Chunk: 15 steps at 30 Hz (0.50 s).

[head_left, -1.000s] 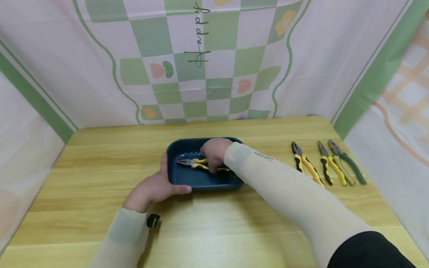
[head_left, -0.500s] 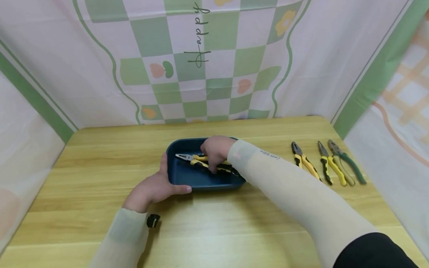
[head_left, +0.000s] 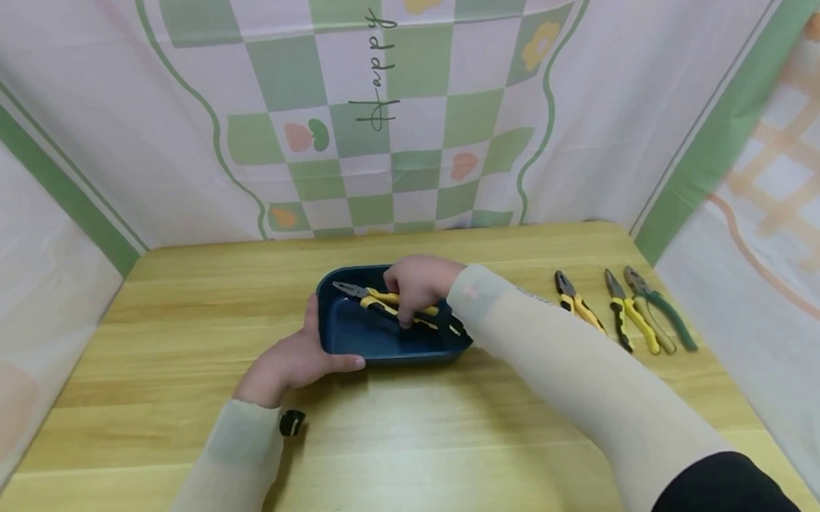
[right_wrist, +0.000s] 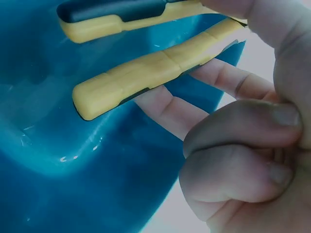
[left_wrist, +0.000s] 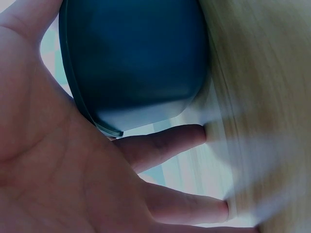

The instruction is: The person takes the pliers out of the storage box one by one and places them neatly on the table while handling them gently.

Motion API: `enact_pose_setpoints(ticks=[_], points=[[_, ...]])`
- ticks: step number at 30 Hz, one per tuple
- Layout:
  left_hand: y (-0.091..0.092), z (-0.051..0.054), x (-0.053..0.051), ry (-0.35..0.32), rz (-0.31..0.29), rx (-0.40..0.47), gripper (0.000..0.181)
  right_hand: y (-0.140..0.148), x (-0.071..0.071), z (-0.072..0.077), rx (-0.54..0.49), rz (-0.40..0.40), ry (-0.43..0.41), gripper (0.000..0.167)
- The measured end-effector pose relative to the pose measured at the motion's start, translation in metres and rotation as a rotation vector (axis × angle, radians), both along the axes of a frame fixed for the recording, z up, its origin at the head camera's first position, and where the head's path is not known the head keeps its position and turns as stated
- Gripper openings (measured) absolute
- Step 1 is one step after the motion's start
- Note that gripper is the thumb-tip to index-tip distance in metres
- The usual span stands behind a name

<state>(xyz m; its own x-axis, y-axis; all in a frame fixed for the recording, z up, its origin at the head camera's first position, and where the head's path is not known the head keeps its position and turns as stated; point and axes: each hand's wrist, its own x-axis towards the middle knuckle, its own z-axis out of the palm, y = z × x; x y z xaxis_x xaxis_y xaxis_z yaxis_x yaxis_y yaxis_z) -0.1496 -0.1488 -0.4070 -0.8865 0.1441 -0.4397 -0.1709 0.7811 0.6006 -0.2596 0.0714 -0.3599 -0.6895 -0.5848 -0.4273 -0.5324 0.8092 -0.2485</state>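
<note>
A dark blue tray [head_left: 359, 341] stands mid-table. My left hand [head_left: 293, 361] rests against its left end, thumb along the front rim; in the left wrist view the fingers [left_wrist: 170, 141] extend fairly straight beside the tray wall, tips at the table. Inside the tray, my right hand [head_left: 419, 287] pinches yellow-and-black pliers [head_left: 377, 301]. Their metal nose points left toward the tray's back corner. The right wrist view shows both handles [right_wrist: 136, 68] of the pliers, with two fingers touching the lower handle and the other two curled. A dark, yellow-flecked part [head_left: 457, 327] shows under the right wrist; its kind is unclear.
To the right lie three more pairs of pliers: yellow-and-black pliers [head_left: 575, 297] partly behind the right sleeve, another yellow-and-black pair [head_left: 628, 309], and green-handled pliers [head_left: 660, 303]. A patterned cloth [head_left: 391, 179] hangs behind the wooden table [head_left: 408, 452].
My right hand has shifted slightly right and back. The pliers' nose has swung toward the tray's back left corner. The left hand stays at the tray.
</note>
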Motion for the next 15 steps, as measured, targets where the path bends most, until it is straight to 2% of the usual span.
enact_pose_setpoints(ticks=[15], points=[[-0.001,-0.002,0.000,0.009,-0.001,0.004,0.140,0.022,-0.011,0.016,-0.194,-0.093,-0.091,0.042]])
